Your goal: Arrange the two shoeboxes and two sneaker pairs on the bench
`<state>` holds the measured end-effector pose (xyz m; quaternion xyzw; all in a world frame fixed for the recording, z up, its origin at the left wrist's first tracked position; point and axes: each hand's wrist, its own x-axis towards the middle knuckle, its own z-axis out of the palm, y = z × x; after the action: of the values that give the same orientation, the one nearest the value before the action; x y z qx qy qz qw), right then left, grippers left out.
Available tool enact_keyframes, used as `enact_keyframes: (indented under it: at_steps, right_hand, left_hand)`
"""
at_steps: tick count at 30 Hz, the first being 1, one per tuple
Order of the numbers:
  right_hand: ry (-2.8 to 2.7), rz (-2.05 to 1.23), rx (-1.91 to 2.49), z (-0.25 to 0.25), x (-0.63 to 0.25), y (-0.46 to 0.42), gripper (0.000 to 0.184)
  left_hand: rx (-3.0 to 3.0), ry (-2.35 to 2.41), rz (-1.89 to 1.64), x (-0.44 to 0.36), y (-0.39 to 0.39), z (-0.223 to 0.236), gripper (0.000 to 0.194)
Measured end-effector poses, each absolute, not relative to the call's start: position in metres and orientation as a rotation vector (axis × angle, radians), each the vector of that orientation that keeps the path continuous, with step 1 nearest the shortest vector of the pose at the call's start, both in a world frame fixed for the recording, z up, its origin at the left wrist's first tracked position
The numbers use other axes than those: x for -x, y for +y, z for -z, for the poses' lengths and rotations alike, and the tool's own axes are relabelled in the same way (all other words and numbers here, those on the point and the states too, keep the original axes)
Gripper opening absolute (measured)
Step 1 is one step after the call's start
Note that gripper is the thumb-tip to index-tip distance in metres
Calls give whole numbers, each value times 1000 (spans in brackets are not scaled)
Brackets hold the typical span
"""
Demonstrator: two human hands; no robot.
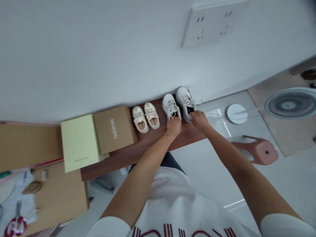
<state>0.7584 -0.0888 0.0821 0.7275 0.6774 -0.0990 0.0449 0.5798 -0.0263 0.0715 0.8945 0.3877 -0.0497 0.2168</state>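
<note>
Two white lace-up sneakers stand side by side at the right end of a dark wooden bench (148,144), toes toward the wall. My left hand (174,125) is closed on the heel of the left white sneaker (170,104). My right hand (199,119) grips the heel of the right white sneaker (184,98), which sits at the bench's end. Left of them is a smaller cream pair: one cream shoe (138,116) and another cream shoe (151,113), untouched. My fingertips are partly hidden inside the sneakers' heel openings.
A brown shoebox (108,128) and a pale yellow box (79,141) lie on the bench's left part. A wall socket panel (213,23) is above. On the right are a pink stool (261,151) and a standing fan (288,103). A cardboard box (59,194) is lower left.
</note>
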Motion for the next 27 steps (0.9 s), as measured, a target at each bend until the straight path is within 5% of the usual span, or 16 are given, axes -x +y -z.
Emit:
enact_keyframes:
  at_steps: [10, 17, 21, 27]
  right_hand:
    - [1933, 455, -2340, -62, -755, -97, 21]
    - [1967, 393, -2497, -79, -742, -97, 32]
    - [2103, 449, -2671, -98, -720, -103, 33]
    - [2002, 1038, -2622, -102, -632, -141, 35]
  left_hand:
    - [-2323, 1075, 99, -596, -29, -54, 24]
    - [-2347, 1010, 89, -582, -27, -91, 33]
    - [-2223, 942, -135, -539, -28, -123, 18]
    - [-1927, 1249, -87, -408, -61, -127, 12]
